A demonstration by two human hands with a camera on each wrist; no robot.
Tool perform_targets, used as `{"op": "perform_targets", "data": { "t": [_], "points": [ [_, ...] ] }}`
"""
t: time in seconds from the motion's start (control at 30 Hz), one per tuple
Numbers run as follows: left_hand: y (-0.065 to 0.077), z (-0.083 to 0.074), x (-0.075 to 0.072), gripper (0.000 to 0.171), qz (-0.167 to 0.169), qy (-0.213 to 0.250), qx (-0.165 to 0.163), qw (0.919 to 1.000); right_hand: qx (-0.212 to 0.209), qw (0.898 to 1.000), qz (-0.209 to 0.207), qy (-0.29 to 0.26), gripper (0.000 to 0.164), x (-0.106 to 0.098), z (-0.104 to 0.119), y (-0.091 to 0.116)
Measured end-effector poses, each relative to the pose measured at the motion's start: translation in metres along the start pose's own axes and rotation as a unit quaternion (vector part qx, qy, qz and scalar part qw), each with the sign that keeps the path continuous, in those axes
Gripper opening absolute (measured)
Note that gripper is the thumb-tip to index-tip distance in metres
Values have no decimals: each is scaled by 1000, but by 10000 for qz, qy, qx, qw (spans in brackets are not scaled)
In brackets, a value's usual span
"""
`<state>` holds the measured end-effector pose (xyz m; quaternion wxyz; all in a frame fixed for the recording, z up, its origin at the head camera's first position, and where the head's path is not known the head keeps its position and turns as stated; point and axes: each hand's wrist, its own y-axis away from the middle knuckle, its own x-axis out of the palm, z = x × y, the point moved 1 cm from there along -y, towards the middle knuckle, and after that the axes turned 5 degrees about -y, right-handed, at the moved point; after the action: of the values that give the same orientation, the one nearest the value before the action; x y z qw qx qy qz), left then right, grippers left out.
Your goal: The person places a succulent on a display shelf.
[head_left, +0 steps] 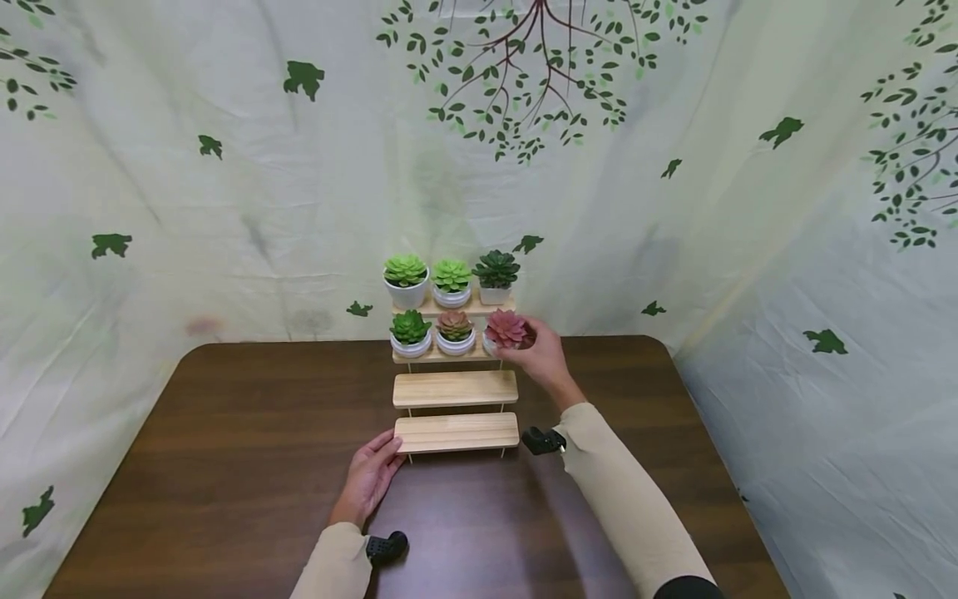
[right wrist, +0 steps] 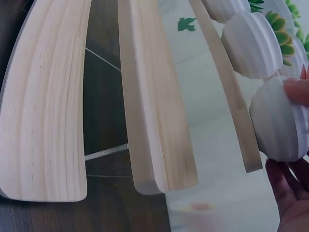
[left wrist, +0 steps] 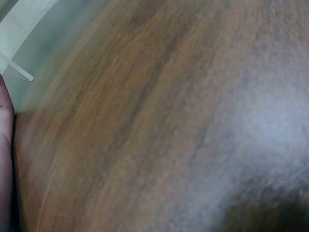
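Note:
A tiered wooden plant stand (head_left: 455, 389) stands on the table, its upper two steps bearing small potted succulents. At the right end of the second step from the top, my right hand (head_left: 540, 356) grips the white pot (right wrist: 279, 121) of a pink succulent (head_left: 506, 329), which sits at or just on the step. Beside it are a reddish-green succulent (head_left: 454, 325) and a green one (head_left: 410, 328). My left hand (head_left: 370, 474) holds the left end of the lowest step (head_left: 456, 433); in the left wrist view only a sliver of that hand (left wrist: 6, 154) shows.
On the top step stand a bright green succulent (head_left: 405, 272), a lighter green one (head_left: 451, 276) and a dark green one (head_left: 496, 270). The brown table (head_left: 262, 433) has a leaf-printed white curtain (head_left: 329, 191) behind it.

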<state>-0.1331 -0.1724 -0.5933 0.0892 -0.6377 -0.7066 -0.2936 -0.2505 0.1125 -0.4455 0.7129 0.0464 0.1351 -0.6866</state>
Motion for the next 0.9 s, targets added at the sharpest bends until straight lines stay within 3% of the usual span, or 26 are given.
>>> {"op": "perform_targets", "data": {
  "t": [0.17, 0.37, 0.6, 0.9],
  "points": [
    [-1, 1, 1, 27, 45, 57, 21, 10000, -118, 9998, -139, 69, 64, 4, 0, -3],
    [0, 1, 1, 28, 99, 35, 129, 9999, -208, 9998, -40, 15, 65, 9, -4, -6],
    [2, 0, -2, 27, 214, -36, 221, 9995, -297, 9982, 190, -486, 63, 14, -5, -5],
    [2, -1, -4, 27, 232, -19, 220, 9995, -244, 9980, 279, -511, 70, 15, -7, -2]
  ]
}}
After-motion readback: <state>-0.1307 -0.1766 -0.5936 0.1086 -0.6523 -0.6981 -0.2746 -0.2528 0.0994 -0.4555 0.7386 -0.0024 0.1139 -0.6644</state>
